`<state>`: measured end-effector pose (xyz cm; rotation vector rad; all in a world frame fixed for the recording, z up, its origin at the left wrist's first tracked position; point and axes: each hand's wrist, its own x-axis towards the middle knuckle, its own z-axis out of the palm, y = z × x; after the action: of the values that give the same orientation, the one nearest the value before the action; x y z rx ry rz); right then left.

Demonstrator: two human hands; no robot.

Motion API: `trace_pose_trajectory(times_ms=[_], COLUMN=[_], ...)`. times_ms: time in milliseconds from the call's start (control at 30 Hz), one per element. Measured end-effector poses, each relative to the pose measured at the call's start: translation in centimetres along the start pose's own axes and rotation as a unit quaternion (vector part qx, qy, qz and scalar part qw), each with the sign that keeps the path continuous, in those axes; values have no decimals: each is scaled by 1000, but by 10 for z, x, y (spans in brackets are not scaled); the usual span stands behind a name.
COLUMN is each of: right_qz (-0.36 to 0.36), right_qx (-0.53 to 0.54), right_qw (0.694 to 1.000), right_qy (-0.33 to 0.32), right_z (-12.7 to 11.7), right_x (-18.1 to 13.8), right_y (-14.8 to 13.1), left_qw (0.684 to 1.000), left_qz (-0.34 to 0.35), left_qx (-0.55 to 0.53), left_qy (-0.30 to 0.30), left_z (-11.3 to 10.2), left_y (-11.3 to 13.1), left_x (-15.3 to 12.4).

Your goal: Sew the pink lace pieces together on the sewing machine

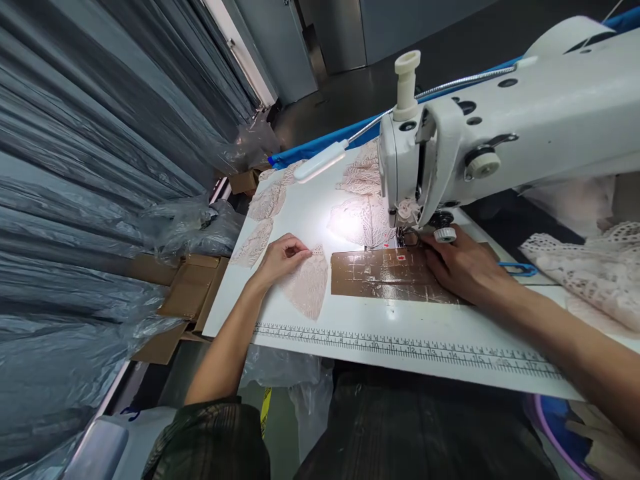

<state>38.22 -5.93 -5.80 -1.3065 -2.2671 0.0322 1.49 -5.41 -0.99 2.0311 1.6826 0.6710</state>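
My left hand (281, 259) pinches the top edge of a pale pink leaf-shaped lace piece (309, 285) lying on the white sewing table (350, 333). My right hand (463, 267) rests on the brown taped plate (385, 275) beside the needle area (406, 235) of the white sewing machine (500, 140); its fingertips are hidden under the machine head. Another lace piece (361, 223) lies lit under the machine's lamp, just left of the needle.
Several more lace leaves (267, 201) lie along the table's far left edge. A ruler scale (400, 345) runs along the front edge. White lace fabric (595, 267) is heaped at right. Cardboard boxes (193, 287) and plastic-covered rolls (75, 200) stand left of the table.
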Motion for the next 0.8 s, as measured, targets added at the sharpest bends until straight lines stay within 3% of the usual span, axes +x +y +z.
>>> trace_pose_trajectory(times_ms=[133, 267, 367, 433, 533, 633, 733, 800], right_qz=[17, 20, 13, -1, -22, -40, -39, -14], right_qx=[23, 74, 154, 238, 360, 484, 577, 580], right_qw=[1000, 997, 988, 971, 930, 861, 778, 765], right_qy=[-8, -5, -4, -19, -75, -154, -248, -281], right_z=[-2, -7, -14, -19, -27, -36, -41, -41], right_x=[1, 0, -1, -1, -1, 0, 1, 2], right_y=[-1, -4, -11, -17, -24, -27, -28, -28], left_qw=[997, 992, 988, 988, 967, 943, 940, 947], left_qz=[44, 102, 135, 152, 174, 146, 101, 75], left_qx=[-18, 52, 62, -2, -128, -218, -265, -267], left_qy=[55, 61, 28, -34, -135, -203, -190, -161], left_z=[2, 0, 6, 16, 35, 48, 52, 51], left_y=[5, 23, 50, 75, 113, 141, 147, 139], left_x=[6, 9, 2, -7, -20, -25, -19, -11])
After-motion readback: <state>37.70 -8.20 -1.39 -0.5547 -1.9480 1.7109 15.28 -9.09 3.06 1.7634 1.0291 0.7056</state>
